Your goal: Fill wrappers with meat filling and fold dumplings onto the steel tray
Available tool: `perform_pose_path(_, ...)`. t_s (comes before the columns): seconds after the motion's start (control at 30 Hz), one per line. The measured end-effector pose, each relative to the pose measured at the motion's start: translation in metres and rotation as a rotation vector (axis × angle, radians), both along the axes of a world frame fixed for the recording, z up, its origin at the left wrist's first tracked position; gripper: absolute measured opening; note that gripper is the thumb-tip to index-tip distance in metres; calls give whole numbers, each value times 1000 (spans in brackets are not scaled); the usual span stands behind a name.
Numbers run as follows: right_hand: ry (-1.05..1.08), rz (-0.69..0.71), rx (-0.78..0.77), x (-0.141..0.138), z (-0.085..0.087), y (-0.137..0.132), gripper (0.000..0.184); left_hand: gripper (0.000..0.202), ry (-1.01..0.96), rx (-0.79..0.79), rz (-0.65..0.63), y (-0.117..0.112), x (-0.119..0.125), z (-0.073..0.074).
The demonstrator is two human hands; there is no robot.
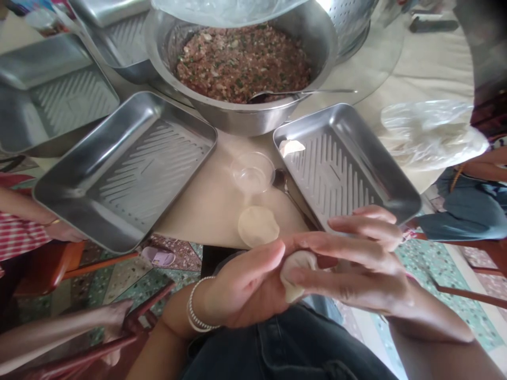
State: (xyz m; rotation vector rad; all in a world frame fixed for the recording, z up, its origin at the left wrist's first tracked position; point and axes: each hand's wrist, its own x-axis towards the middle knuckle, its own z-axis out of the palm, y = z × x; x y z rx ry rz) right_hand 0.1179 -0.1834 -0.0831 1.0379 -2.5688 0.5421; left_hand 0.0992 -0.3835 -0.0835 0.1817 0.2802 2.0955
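Observation:
Low in the view, my left hand (245, 295) cradles a folded dumpling (295, 274) between its palm and fingers. My right hand (368, 258) comes in from the right, its fingers closed against the dumpling, which they partly hide. A flat round dumpling wrapper (258, 226) lies at the table edge just beyond my hands. Behind it stand a small clear bowl (252, 173) and a spoon (282, 182). The right metal tray (404, 199) holds one pale finished piece (292, 148) in its far left corner.
A large steel bowl (245, 119) of minced filling (241, 63) stands at the back, a spoon (273, 96) in it. Another metal tray (130, 211) is at left, with more trays behind. A plastic bag (431, 137) lies right. Other people sit on both sides.

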Motion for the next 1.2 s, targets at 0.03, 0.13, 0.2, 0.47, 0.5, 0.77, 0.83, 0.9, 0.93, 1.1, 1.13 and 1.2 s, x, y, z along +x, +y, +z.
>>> perform_pose_path(0.03, 39, 57, -35, -5, 7, -2, 46, 44, -19, -20, -16, 1, 0, 1)
perform_pose_path(0.13, 5, 277, -33, -18, 25, -11, 20, 47, -92, -106, -95, 4, 2, 2)
perform_pose_path(0.2, -56, 385, 9, -23, 33, -14, 18, 49, -145, -153, -137, 4, 3, 2)
perform_pose_path(0.47, -137, 230, -44, -30, 34, -5, 22, 55, -77, -17, 92, 3, 0, 1)
perform_pose_path(0.5, -138, 227, -81, -34, 34, -2, 20, 56, -69, -27, 117, 3, -1, 1)
perform_pose_path(0.77, -114, -34, 24, -128, 3, 41, 21, 54, 11, -260, 327, -14, 3, -8)
perform_pose_path(0.83, -177, -52, 112, -150, -12, 45, 20, 48, 33, -286, 395, -18, 5, -10)
perform_pose_path(0.9, -215, -60, 176, -162, -23, 42, 19, 43, 67, -294, 414, -19, 6, -12)
perform_pose_path(0.93, -228, -59, 201, -166, -27, 40, 20, 40, 81, -297, 413, -19, 6, -13)
perform_pose_path(1.1, -263, -97, 294, -166, -26, 35, 26, 34, 68, -374, 444, -21, 3, -11)
perform_pose_path(1.13, -261, -120, 307, -165, -24, 36, 27, 34, 80, -384, 451, -22, 3, -11)
perform_pose_path(1.2, -251, -166, 331, -163, -22, 37, 27, 34, 123, -387, 456, -23, 1, -13)
